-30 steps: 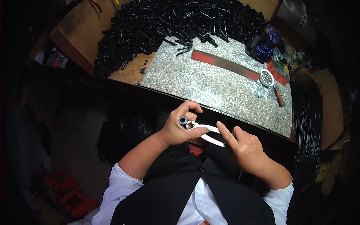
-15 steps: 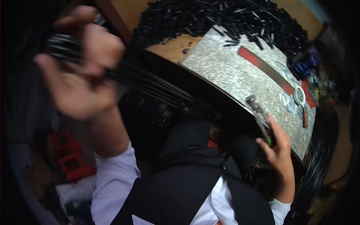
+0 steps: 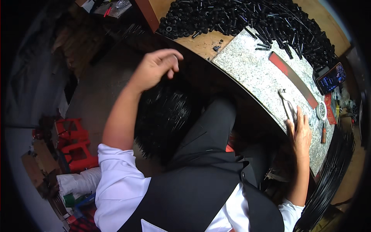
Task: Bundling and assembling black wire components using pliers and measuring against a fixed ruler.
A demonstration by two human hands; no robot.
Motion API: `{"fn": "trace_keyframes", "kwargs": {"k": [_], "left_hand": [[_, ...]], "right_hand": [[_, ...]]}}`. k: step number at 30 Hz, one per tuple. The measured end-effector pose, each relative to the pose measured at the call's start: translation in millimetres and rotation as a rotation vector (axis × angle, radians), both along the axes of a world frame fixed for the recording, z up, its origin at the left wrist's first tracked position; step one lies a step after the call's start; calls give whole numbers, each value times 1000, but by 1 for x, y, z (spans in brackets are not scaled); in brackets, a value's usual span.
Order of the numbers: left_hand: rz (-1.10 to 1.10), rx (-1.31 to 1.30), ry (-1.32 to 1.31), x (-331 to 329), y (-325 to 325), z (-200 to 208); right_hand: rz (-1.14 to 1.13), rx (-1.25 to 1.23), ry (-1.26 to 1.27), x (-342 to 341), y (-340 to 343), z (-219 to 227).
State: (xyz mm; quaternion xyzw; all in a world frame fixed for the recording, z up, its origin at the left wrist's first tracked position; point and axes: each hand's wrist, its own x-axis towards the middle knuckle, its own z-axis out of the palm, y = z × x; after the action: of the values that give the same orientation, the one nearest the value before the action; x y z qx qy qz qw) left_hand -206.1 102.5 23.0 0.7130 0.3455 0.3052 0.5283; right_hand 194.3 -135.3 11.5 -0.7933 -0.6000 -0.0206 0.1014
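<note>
My left hand (image 3: 156, 69) hangs in the air left of the worktable, its fingers loosely bent with nothing between them. Below it, beside my leg, stands a dense heap of thin black rods (image 3: 164, 120). My right hand (image 3: 301, 133) rests at the near edge of a speckled stone slab (image 3: 247, 65). Between its thumb and fingers are the handles of metal pliers (image 3: 286, 102), whose jaws point away from me over the slab. Part of the handles is hidden by the hand. A long strip, red and dark (image 3: 291, 77), lies just beyond the pliers.
A large pile of short black tubular pieces (image 3: 232, 17) covers the table's far side. At the right are a phone with a lit screen (image 3: 331, 78), a round white tool with a brown handle (image 3: 321, 112) and a bundle of long black rods (image 3: 332, 170). Red stools (image 3: 77, 154) stand at left.
My left hand has let go of a bundle of thin black rods and moved right, toward the table. My right hand has lowered the pliers onto the slab.
</note>
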Motion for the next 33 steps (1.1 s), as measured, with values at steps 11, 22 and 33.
{"fn": "trace_keyframes", "kwargs": {"k": [11,22,33], "left_hand": [[232,623,682,-26,80,-173],[99,-106,164,-15,23,-237],[-62,489,459,63,-26,-155]], "right_hand": [[-4,64,-204,25,-5,-2],[-194,173,-250,51,-82,5],[-823,-186,-625,180,-204,6]]}}
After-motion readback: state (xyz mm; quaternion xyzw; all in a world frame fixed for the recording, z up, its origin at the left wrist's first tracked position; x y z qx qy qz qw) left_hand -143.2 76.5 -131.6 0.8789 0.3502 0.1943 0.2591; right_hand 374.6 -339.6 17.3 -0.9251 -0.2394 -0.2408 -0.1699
